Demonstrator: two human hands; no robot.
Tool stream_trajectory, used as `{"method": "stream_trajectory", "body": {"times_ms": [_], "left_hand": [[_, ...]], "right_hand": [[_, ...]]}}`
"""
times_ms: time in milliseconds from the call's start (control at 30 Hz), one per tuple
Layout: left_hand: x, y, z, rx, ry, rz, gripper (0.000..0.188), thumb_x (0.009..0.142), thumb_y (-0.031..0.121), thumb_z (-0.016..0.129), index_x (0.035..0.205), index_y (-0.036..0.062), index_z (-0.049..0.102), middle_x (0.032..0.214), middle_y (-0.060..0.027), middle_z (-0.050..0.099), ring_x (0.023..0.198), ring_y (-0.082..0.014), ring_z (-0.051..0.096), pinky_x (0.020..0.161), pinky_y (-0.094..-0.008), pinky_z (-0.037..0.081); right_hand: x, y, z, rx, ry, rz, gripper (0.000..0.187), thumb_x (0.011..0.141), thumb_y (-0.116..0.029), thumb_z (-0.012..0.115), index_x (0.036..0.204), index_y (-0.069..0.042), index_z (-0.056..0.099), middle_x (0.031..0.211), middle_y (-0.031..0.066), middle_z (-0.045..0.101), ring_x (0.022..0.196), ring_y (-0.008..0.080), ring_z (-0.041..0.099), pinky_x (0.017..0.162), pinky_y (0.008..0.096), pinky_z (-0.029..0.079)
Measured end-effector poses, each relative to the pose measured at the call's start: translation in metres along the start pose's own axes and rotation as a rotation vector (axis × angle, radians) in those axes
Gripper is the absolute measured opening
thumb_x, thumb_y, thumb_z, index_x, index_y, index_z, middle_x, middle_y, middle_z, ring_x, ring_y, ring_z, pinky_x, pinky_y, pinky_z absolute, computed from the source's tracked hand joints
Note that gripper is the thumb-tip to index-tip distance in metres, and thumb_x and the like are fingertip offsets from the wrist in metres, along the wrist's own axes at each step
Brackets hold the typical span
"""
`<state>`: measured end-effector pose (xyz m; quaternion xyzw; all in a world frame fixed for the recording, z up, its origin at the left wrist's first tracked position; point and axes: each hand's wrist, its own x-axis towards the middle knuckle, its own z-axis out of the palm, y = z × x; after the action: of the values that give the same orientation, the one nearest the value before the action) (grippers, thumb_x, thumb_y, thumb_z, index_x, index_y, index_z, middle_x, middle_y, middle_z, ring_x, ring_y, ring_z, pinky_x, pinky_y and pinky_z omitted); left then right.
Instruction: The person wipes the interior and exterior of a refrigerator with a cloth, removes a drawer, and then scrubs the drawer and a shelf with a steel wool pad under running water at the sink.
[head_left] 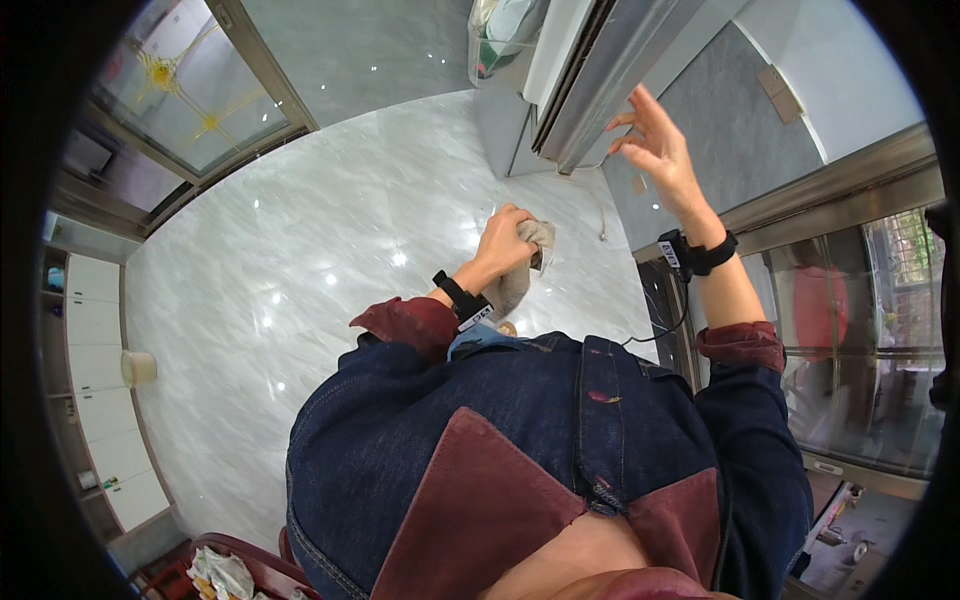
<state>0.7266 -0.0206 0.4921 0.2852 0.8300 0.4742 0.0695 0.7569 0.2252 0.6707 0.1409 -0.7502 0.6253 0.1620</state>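
My left hand point(502, 240) is closed around a bunched beige-grey cloth point(538, 236), low in front of my body above the floor. Part of the cloth hangs down below the fingers. My right hand point(655, 148) is raised further out to the right, its fingers apart and nothing visible in them. It is beside the grey metal edge of a tall door or panel point(610, 75); whether the fingertips touch that edge I cannot tell. Each wrist wears a black strap with a small device.
Glossy marbled tiles make up the floor point(290, 250). A clear bin point(505, 45) with packages is beyond the tall panel. Glazed sliding doors point(190, 80) stand at the far left, white cabinets point(100, 390) along the left. Framed glass point(850, 320) is close at my right; a cable point(603, 215) lies ahead.
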Motion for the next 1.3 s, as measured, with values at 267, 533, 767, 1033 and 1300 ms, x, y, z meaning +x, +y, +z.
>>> {"method": "stream_trajectory", "body": {"times_ms": [267, 533, 767, 1033, 1300], "left_hand": [[0.011, 0.017, -0.014, -0.426, -0.187, -0.249, 0.032, 0.069, 0.005, 0.072, 0.101, -0.0019, 0.068, 0.097, -0.0144, 0.07, 0.086, -0.0253, 0.067, 0.08, -0.0355, 0.053], [0.016, 0.052, 0.011, -0.94, -0.595, -0.44, 0.032, 0.089, 0.005, 0.056, 0.121, -0.0004, 0.061, 0.11, -0.0082, 0.067, 0.099, -0.0168, 0.065, 0.086, -0.0313, 0.053], [0.004, 0.092, 0.099, -1.14, -1.038, -0.559, 0.04, 0.108, 0.028, 0.042, 0.136, 0.0022, 0.053, 0.136, -0.0112, 0.059, 0.125, -0.0236, 0.057, 0.108, -0.0407, 0.044], [-0.007, 0.133, 0.197, -1.062, -1.589, -0.746, 0.053, 0.11, 0.041, 0.033, 0.148, 0.0055, 0.043, 0.149, -0.0114, 0.05, 0.136, -0.028, 0.049, 0.115, -0.0447, 0.039], [-0.025, 0.122, 0.291, -0.736, -1.96, -0.686, 0.052, 0.109, 0.044, 0.04, 0.143, 0.0075, 0.05, 0.145, -0.0091, 0.055, 0.133, -0.0239, 0.052, 0.113, -0.042, 0.041]], "right_hand": [[-0.059, 0.033, 0.0, 0.025, -0.011, 0.387, 0.058, 0.09, -0.013, 0.059, 0.145, 0.004, 0.048, 0.144, 0.0163, 0.054, 0.11, 0.0227, 0.063, 0.085, 0.0347, 0.054], [-0.186, 0.029, 0.047, -0.013, 0.108, 0.699, 0.083, 0.092, -0.038, 0.073, 0.156, -0.003, 0.032, 0.153, 0.0198, 0.043, 0.127, 0.0288, 0.055, 0.103, 0.0411, 0.048], [-0.278, -0.018, 0.067, 0.321, 0.487, 0.759, 0.112, 0.087, -0.035, 0.08, 0.163, -0.018, -0.001, 0.154, 0.017, 0.037, 0.122, 0.0256, 0.053, 0.082, 0.0349, 0.056], [-0.341, -0.045, 0.069, 0.005, 1.015, 0.681, 0.116, 0.083, -0.042, 0.081, 0.163, -0.012, 0.002, 0.156, 0.0194, 0.037, 0.129, 0.027, 0.05, 0.07, 0.0302, 0.054], [-0.39, -0.001, 0.102, 0.14, 1.49, 0.757, 0.073, 0.098, -0.047, 0.063, 0.154, -0.01, 0.033, 0.117, 0.0083, 0.058, 0.081, 0.0093, 0.054, 0.05, 0.0211, 0.036]]}}
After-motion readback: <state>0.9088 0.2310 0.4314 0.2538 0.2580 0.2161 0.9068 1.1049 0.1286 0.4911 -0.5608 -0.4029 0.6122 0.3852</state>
